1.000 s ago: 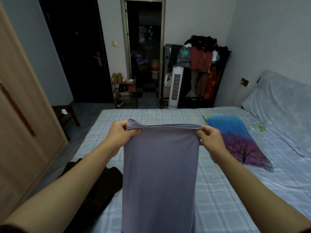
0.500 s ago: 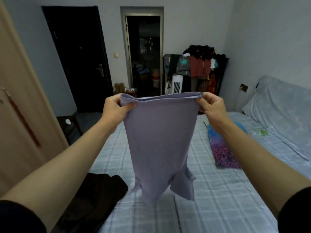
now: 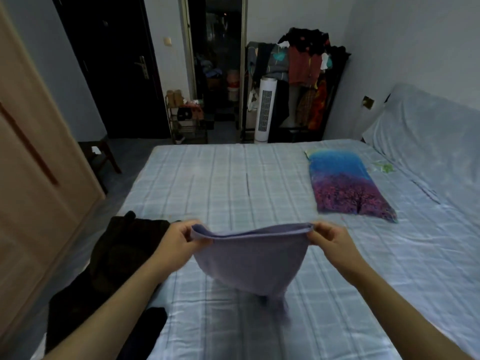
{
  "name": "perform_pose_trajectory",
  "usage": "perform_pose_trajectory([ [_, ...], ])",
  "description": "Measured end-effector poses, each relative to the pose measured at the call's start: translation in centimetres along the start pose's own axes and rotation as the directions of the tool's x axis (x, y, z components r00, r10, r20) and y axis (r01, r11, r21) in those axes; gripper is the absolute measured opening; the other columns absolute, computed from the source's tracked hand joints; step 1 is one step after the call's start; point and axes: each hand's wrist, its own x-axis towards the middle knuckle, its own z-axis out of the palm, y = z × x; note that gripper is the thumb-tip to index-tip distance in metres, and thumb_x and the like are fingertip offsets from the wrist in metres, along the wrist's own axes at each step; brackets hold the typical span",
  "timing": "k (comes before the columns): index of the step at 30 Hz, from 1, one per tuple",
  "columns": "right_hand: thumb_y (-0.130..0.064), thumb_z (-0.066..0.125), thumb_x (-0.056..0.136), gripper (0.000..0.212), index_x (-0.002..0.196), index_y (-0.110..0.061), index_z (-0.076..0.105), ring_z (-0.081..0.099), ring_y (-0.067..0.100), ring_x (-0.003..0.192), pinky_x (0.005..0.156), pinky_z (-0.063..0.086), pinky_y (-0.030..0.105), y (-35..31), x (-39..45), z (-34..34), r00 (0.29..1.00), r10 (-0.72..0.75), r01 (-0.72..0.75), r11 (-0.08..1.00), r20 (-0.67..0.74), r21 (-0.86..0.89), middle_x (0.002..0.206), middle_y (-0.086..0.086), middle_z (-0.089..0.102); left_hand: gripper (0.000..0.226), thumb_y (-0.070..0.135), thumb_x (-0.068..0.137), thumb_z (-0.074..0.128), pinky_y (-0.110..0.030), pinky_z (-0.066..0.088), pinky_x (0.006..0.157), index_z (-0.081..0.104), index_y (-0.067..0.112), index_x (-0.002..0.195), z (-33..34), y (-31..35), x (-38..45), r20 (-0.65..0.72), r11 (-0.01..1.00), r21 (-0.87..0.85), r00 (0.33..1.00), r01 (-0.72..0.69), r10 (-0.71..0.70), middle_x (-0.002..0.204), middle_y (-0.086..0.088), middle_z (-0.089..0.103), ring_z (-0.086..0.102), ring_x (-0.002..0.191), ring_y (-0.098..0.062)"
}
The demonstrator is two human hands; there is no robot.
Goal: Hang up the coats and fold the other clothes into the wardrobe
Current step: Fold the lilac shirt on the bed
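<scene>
A lilac garment (image 3: pixel 249 258), folded lengthwise, hangs low over the checked bed (image 3: pixel 233 183), its lower end touching the sheet. My left hand (image 3: pixel 179 242) pinches its top left corner and my right hand (image 3: pixel 330 237) pinches the top right corner, stretching the upper edge between them. A dark garment (image 3: pixel 111 271) lies crumpled on the bed's left edge, under my left forearm. The wooden wardrobe (image 3: pixel 33 178) stands along the left wall with its door closed.
A blue and purple pillow (image 3: pixel 345 183) lies at the right of the bed, beside a pale blue bedcover (image 3: pixel 428 141). Beyond the bed stand a loaded clothes rack (image 3: pixel 306 74), a white tower fan (image 3: pixel 265 110), a shoe rack (image 3: pixel 187 120) and a dark stool (image 3: pixel 101 157).
Both hands lifted the lilac garment up in front of me, then swung it down low over the bed. Its lower end now meets the sheet.
</scene>
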Motion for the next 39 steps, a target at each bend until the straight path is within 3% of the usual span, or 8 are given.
perform_pose_trajectory([
  [6, -0.002, 0.061, 0.094, 0.019, 0.089, -0.013, 0.075, 0.069, 0.022, 0.083, 0.075, 0.056, 0.027, 2.6, -10.8, 1.7, 0.989, 0.140, -0.137, 0.988, 0.049, -0.073, 0.088, 0.013, 0.072, 0.018, 0.003, 0.077, 0.081, -0.030, 0.047, 0.063, 0.072, 0.018, 0.073, 1.0, -4.1, -8.0, 0.190, 0.995, -0.010, 0.977, 0.104, -0.100, 0.072, -0.010, 0.068, 0.061, 0.067, -0.015],
  [11, -0.003, 0.061, 0.094, 0.023, 0.087, -0.019, 0.076, 0.070, 0.021, 0.082, 0.073, 0.053, 0.024, 4.3, -17.2, 3.1, 0.978, 0.205, -0.198, 0.973, 0.049, -0.114, 0.086, 0.010, 0.073, 0.019, -0.004, 0.077, 0.080, -0.034, 0.047, 0.066, 0.072, 0.013, 0.072, 2.6, -6.6, -14.0, 0.209, 0.959, -0.103, 0.948, 0.265, -0.240, 0.069, -0.007, 0.065, 0.059, 0.068, -0.017],
  [16, -0.008, 0.062, 0.095, 0.014, 0.089, -0.014, 0.073, 0.066, 0.029, 0.077, 0.071, 0.049, 0.036, 5.4, -21.4, 3.5, 0.971, 0.204, -0.185, 0.972, 0.125, -0.147, 0.082, 0.013, 0.070, 0.014, 0.011, 0.074, 0.086, -0.021, 0.042, 0.062, 0.072, 0.014, 0.073, 3.8, -6.8, -19.6, 0.182, 0.969, -0.068, 0.958, 0.238, -0.223, 0.068, -0.005, 0.066, 0.056, 0.065, -0.008],
  [21, -0.010, 0.061, 0.097, 0.011, 0.094, -0.014, 0.071, 0.067, 0.015, 0.078, 0.073, 0.049, 0.021, 7.4, -25.6, 3.5, 0.933, 0.212, -0.140, 0.959, 0.291, -0.248, 0.085, 0.006, 0.070, 0.021, 0.007, 0.077, 0.084, -0.029, 0.049, 0.068, 0.072, 0.024, 0.076, 5.0, -7.6, -24.9, 0.170, 0.962, 0.124, 0.949, 0.245, -0.264, 0.076, -0.003, 0.071, 0.064, 0.072, -0.009],
  [25, -0.008, 0.063, 0.095, 0.007, 0.093, -0.012, 0.069, 0.068, 0.015, 0.083, 0.079, 0.054, 0.029, 9.4, -29.3, 4.0, 0.910, 0.187, -0.047, 0.933, 0.370, -0.357, 0.085, -0.001, 0.069, 0.023, -0.008, 0.076, 0.077, -0.026, 0.051, 0.070, 0.071, 0.014, 0.079, 6.5, -8.4, -28.6, 0.200, 0.930, 0.306, 0.941, 0.205, -0.273, 0.076, 0.008, 0.071, 0.066, 0.075, -0.006],
  [29, -0.014, 0.062, 0.096, 0.006, 0.098, -0.013, 0.068, 0.064, 0.011, 0.086, 0.080, 0.051, 0.032, 12.3, -33.5, 4.7, 0.883, 0.234, -0.018, 0.884, 0.408, -0.468, 0.091, -0.001, 0.068, 0.034, -0.015, 0.068, 0.062, -0.021, 0.044, 0.068, 0.068, 0.013, 0.086, 8.0, -10.2, -31.6, 0.315, 0.875, 0.465, 0.899, 0.134, -0.305, 0.079, 0.016, 0.063, 0.056, 0.073, 0.004],
  [35, -0.016, 0.058, 0.089, 0.016, 0.101, -0.016, 0.068, 0.063, 0.017, 0.089, 0.079, 0.050, 0.032, 18.1, -38.8, 6.2, 0.847, 0.388, -0.033, 0.720, 0.363, -0.693, 0.097, 0.001, 0.068, 0.026, 0.001, 0.080, 0.060, -0.027, 0.048, 0.077, 0.071, 0.017, 0.098, 10.3, -15.6, -34.9, 0.483, 0.828, 0.561, 0.813, -0.003, -0.324, 0.092, 0.006, 0.066, 0.059, 0.085, -0.011],
  [39, -0.021, 0.062, 0.084, 0.016, 0.096, -0.015, 0.070, 0.063, 0.027, 0.089, 0.074, 0.048, 0.034, 21.6, -42.1, 7.7, 0.778, 0.498, -0.011, 0.620, 0.383, -0.784, 0.094, 0.005, 0.069, 0.022, 0.011, 0.086, 0.060, -0.030, 0.048, 0.085, 0.066, 0.020, 0.105, 12.7, -19.5, -37.1, 0.608, 0.771, 0.629, 0.684, -0.104, -0.404, 0.108, 0.005, 0.064, 0.059, 0.099, -0.017],
])
